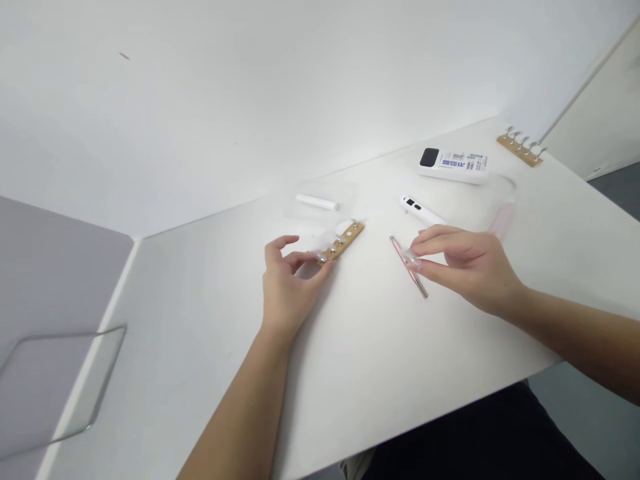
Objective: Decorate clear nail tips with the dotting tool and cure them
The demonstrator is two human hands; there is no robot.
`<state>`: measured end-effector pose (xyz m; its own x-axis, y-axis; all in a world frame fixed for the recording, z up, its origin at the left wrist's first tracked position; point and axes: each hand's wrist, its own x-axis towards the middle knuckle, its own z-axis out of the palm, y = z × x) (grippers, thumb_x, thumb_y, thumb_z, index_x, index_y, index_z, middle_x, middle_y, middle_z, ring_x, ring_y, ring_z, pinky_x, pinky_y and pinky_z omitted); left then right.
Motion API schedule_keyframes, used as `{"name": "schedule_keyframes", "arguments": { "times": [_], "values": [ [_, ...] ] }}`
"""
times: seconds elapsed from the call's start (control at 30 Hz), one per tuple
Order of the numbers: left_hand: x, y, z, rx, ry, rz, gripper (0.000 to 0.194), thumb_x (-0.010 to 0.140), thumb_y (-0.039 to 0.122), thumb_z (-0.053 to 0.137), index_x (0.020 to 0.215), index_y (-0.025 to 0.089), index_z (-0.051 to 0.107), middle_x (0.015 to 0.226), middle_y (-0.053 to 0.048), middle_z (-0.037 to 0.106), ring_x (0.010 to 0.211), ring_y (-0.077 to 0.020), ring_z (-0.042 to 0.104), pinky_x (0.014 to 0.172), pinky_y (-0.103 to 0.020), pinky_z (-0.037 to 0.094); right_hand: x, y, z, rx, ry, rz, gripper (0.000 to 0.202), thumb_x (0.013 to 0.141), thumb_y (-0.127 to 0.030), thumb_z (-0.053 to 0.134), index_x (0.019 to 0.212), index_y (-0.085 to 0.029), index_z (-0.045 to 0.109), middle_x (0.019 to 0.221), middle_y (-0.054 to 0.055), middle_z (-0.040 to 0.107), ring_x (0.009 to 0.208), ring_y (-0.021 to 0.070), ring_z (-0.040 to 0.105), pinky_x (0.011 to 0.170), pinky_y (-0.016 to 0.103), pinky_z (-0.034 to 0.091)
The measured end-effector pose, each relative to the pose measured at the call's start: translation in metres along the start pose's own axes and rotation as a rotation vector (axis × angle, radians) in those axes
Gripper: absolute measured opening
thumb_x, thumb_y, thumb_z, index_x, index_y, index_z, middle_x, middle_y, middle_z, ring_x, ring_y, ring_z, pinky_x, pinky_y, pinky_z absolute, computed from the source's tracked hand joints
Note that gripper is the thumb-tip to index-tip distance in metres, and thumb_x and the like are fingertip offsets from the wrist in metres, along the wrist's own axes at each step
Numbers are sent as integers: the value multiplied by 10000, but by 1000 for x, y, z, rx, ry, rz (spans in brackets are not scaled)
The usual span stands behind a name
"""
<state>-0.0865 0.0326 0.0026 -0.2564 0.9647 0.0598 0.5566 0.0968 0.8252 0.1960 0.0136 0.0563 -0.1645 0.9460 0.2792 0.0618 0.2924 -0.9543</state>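
Note:
My left hand (290, 283) grips the near end of a wooden hook rail (345, 241) lying at a slant on the white table. Metal hooks stand along the rail, and a pale round spot shows in the row near its far end. Something clear and plastic-like lies against its left side. Between the thumb and fingertips of my right hand (465, 263) is a small clear, shiny piece (411, 259), its kind too small to make out. Just beneath that piece a slim pink pen-like stick (419, 285) with metal ends rests on the table.
Beyond my right hand lie a white handheld device (423, 212) and a larger white device (453, 175) with a dark screen and printed label. A second hook rail (520, 151) sits at the far right corner. A white tube (317, 202) and a pink strip (503, 220) are nearby.

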Motion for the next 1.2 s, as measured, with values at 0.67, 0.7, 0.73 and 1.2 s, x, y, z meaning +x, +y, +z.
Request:
{"name": "schedule_keyframes", "arguments": {
  "times": [0.67,0.7,0.73,1.2],
  "values": [
    [-14,8,-4,-18,174,530,592,727,253,929,1264,244,680,1058,-73,817,974,-267,757,906,-425,618,3,2,1,-6,56,44,190,750,-241,926,867,-243,776,896,21,807,875,211,765,865,394,645],
    [-22,14,1,-132,133,496,455,795,243,884,1217,239,712,965,-48,814,840,-218,755,807,-373,631,2,3,2,-9,36,47,189,756,-244,925,868,-244,772,899,19,806,882,211,764,876,396,640],
    [-31,21,6,-251,30,438,356,845,252,850,1184,235,740,904,-33,811,749,-184,746,731,-335,635,1,4,3,-14,12,46,186,764,-249,922,871,-244,770,897,17,805,885,212,763,885,399,636],
    [-63,52,34,-711,-349,127,210,812,338,915,1016,295,888,849,-35,850,730,-194,783,730,-358,713,0,4,11,-70,-157,136,106,806,-311,877,847,-239,812,874,28,829,787,193,771,735,328,621]
  ]
}}
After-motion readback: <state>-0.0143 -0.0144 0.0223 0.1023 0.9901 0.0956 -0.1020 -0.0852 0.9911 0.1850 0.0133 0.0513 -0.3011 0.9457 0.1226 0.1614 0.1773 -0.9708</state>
